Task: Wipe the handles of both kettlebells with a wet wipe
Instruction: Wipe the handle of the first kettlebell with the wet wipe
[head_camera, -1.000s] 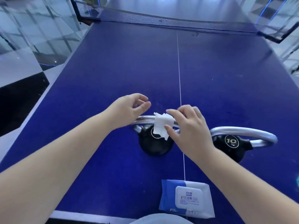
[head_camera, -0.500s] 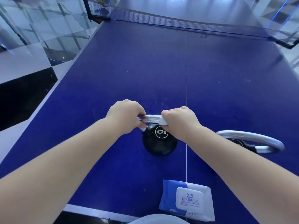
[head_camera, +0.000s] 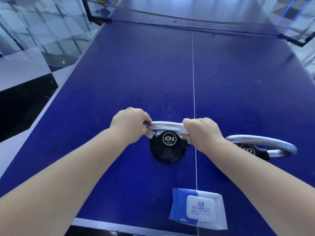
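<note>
Blue table [head_camera: 136, 74] — left hand [head_camera: 130, 122] clenched on near kettlebell [head_camera: 167, 149] handle to steady it; right hand [head_camera: 201, 132] closed around wet wipe [head_camera: 182, 129], rubbing; second kettlebell [head_camera: 260, 148] waits alongside.

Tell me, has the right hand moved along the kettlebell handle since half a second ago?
Yes. The right hand with the wipe slid right along the handle, away from the left hand.

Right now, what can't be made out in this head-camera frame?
- Wet wipe: mostly hidden inside the right hand.
- Left kettlebell's handle: both ends covered, the left one by the left hand.
- Right kettlebell: body largely behind the right forearm.
- Wipe pack: small print unreadable.
</note>
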The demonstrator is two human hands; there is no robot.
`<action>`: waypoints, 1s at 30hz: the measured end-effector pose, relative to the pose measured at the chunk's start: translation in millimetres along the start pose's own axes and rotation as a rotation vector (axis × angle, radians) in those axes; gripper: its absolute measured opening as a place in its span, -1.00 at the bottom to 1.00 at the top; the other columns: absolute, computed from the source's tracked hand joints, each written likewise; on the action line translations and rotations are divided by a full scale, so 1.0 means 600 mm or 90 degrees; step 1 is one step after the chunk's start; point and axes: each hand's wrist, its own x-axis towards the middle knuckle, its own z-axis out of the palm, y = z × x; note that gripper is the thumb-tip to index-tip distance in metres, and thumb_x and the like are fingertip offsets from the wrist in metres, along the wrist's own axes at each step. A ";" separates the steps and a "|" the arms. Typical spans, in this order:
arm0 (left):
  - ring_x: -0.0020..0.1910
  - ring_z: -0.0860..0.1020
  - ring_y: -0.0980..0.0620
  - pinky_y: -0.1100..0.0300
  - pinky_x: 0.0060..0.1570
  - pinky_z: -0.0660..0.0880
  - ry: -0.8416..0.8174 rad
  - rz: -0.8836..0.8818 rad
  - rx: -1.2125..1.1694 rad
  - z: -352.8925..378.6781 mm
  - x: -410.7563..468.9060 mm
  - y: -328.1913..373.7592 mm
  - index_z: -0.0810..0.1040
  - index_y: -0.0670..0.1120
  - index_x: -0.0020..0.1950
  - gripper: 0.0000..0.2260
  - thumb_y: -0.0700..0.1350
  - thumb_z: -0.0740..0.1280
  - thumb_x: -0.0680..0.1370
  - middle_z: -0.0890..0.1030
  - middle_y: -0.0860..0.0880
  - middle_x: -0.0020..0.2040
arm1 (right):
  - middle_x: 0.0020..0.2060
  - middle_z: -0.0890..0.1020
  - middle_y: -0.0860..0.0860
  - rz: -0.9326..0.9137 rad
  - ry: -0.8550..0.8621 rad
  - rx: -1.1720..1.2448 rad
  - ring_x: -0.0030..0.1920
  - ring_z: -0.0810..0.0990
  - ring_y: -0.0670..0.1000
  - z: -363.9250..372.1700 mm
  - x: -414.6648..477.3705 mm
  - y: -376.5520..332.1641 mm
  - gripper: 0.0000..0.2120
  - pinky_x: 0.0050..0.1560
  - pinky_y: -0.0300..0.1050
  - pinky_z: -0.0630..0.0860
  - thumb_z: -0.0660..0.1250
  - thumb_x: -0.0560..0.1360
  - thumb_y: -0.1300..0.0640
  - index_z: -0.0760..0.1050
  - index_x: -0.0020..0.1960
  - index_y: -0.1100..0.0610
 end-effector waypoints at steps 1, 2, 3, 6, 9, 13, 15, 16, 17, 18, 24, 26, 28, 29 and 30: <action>-0.09 0.54 -0.01 0.19 -0.33 0.39 -0.004 -0.007 -0.003 0.000 0.003 0.000 0.66 0.15 -0.02 -0.75 0.19 0.50 0.36 0.60 0.09 -0.17 | -0.47 0.35 -0.07 0.018 -0.008 0.018 -0.39 0.37 0.10 0.003 -0.004 0.007 -0.73 -0.43 -0.11 0.08 0.28 0.53 0.07 0.24 -0.26 0.07; -0.11 0.55 -0.02 0.19 -0.33 0.40 -0.009 -0.012 -0.003 0.000 0.005 0.000 0.66 0.15 -0.02 -0.74 0.19 0.51 0.35 0.61 0.09 -0.16 | -0.48 0.35 -0.07 0.036 -0.014 0.038 -0.40 0.36 0.08 0.007 -0.008 0.013 -0.69 -0.46 -0.13 0.09 0.31 0.50 0.11 0.21 -0.30 0.04; -0.11 0.55 -0.02 0.19 -0.33 0.43 -0.013 -0.016 -0.004 0.001 0.008 0.000 0.66 0.15 -0.02 -0.73 0.19 0.52 0.34 0.61 0.09 -0.15 | -0.48 0.34 -0.07 0.057 -0.021 0.065 -0.41 0.35 0.07 0.012 -0.011 0.017 -0.65 -0.47 -0.12 0.13 0.31 0.49 0.13 0.17 -0.33 0.03; -0.10 0.57 -0.02 0.16 -0.29 0.49 -0.019 -0.023 -0.015 0.006 0.013 -0.005 0.66 0.15 -0.03 -0.72 0.19 0.53 0.32 0.63 0.09 -0.12 | -0.46 0.36 -0.07 0.126 -0.038 0.164 -0.40 0.34 0.05 0.028 -0.018 0.019 -0.64 -0.44 -0.10 0.23 0.29 0.50 0.16 0.16 -0.34 0.02; -0.08 0.59 -0.02 0.15 -0.28 0.52 -0.025 -0.022 -0.035 0.010 0.016 -0.011 0.66 0.15 -0.04 -0.71 0.21 0.53 0.31 0.65 0.11 -0.11 | -0.44 0.42 -0.07 0.196 -0.013 0.263 -0.37 0.41 0.08 0.046 -0.022 0.016 -0.72 -0.43 -0.10 0.29 0.29 0.50 0.16 0.26 -0.31 0.01; -0.08 0.58 -0.01 0.11 -0.25 0.54 -0.021 -0.020 -0.059 0.011 0.015 -0.013 0.66 0.15 -0.06 -0.68 0.23 0.55 0.28 0.65 0.12 -0.12 | -0.36 0.61 0.04 0.324 0.007 0.486 -0.31 0.55 0.19 0.077 -0.027 0.007 -0.84 -0.30 0.06 0.52 0.24 0.45 0.13 0.44 -0.31 0.07; -0.09 0.57 -0.01 0.10 -0.25 0.54 -0.014 -0.025 -0.066 0.012 0.011 -0.011 0.66 0.15 -0.06 -0.68 0.23 0.55 0.27 0.64 0.12 -0.14 | -0.30 0.67 0.10 0.373 0.028 0.650 -0.31 0.57 0.18 0.091 -0.032 0.000 -0.82 -0.26 0.09 0.55 0.23 0.41 0.06 0.51 -0.27 0.13; -0.11 0.56 -0.01 0.10 -0.26 0.53 -0.008 -0.030 -0.067 0.013 0.010 -0.010 0.66 0.16 -0.07 -0.69 0.23 0.55 0.27 0.63 0.13 -0.16 | -0.31 0.65 0.09 0.391 0.040 0.723 -0.34 0.52 0.12 0.098 -0.035 -0.005 -0.80 -0.28 0.05 0.51 0.23 0.39 0.02 0.50 -0.28 0.14; -0.14 0.55 0.01 0.12 -0.28 0.51 -0.004 -0.035 -0.069 0.013 0.008 -0.008 0.66 0.16 -0.07 -0.70 0.22 0.55 0.27 0.62 0.13 -0.19 | -0.35 0.60 0.06 0.409 0.051 0.784 -0.35 0.46 0.05 0.106 -0.037 -0.010 -0.81 -0.29 0.00 0.45 0.25 0.39 0.02 0.48 -0.30 0.13; -0.18 0.53 0.04 0.14 -0.31 0.47 0.001 -0.040 -0.074 0.013 0.005 -0.007 0.66 0.16 -0.07 -0.70 0.22 0.55 0.28 0.60 0.13 -0.23 | -0.38 0.53 0.02 0.430 0.065 0.836 -0.36 0.41 0.00 0.110 -0.039 -0.016 -0.83 -0.30 -0.06 0.40 0.27 0.41 0.05 0.47 -0.30 0.11; -0.39 0.40 0.14 0.12 -0.33 0.44 0.024 -0.059 -0.073 0.008 -0.011 0.008 0.69 0.12 0.00 -0.71 0.17 0.53 0.34 0.44 0.16 -0.44 | -0.43 0.37 -0.05 0.520 0.101 1.018 -0.44 0.30 -0.09 0.135 -0.034 -0.040 -0.89 -0.54 -0.37 0.30 0.34 0.48 0.18 0.48 -0.20 0.15; -0.34 0.43 0.09 0.06 -0.28 0.51 0.029 -0.065 -0.063 0.008 -0.013 0.010 0.69 0.12 0.02 -0.71 0.18 0.52 0.35 0.47 0.16 -0.40 | -0.43 0.39 -0.05 0.520 0.101 1.045 -0.46 0.33 -0.12 0.137 -0.033 -0.041 -0.89 -0.54 -0.37 0.31 0.36 0.48 0.17 0.48 -0.20 0.14; -0.28 0.44 0.07 0.02 -0.21 0.54 0.032 -0.066 -0.060 0.011 -0.014 0.013 0.69 0.12 0.04 -0.70 0.17 0.51 0.35 0.48 0.19 -0.37 | -0.45 0.38 -0.07 0.518 0.106 1.054 -0.50 0.31 -0.16 0.138 -0.034 -0.040 -0.84 -0.54 -0.36 0.31 0.36 0.48 0.18 0.45 -0.25 0.12; -0.28 0.43 0.07 0.01 -0.20 0.55 0.035 -0.065 -0.063 0.012 -0.015 0.013 0.69 0.11 0.05 -0.70 0.16 0.51 0.36 0.47 0.20 -0.37 | -0.45 0.37 -0.06 0.518 0.107 1.057 -0.49 0.31 -0.16 0.138 -0.034 -0.040 -0.83 -0.53 -0.35 0.31 0.36 0.47 0.18 0.43 -0.27 0.11; -0.28 0.43 0.07 0.00 -0.18 0.55 0.036 -0.062 -0.065 0.012 -0.015 0.013 0.68 0.10 0.06 -0.70 0.16 0.51 0.37 0.47 0.21 -0.37 | -0.43 0.38 -0.05 0.516 0.107 1.056 -0.46 0.32 -0.14 0.137 -0.035 -0.039 -0.84 -0.53 -0.34 0.31 0.36 0.47 0.19 0.44 -0.26 0.12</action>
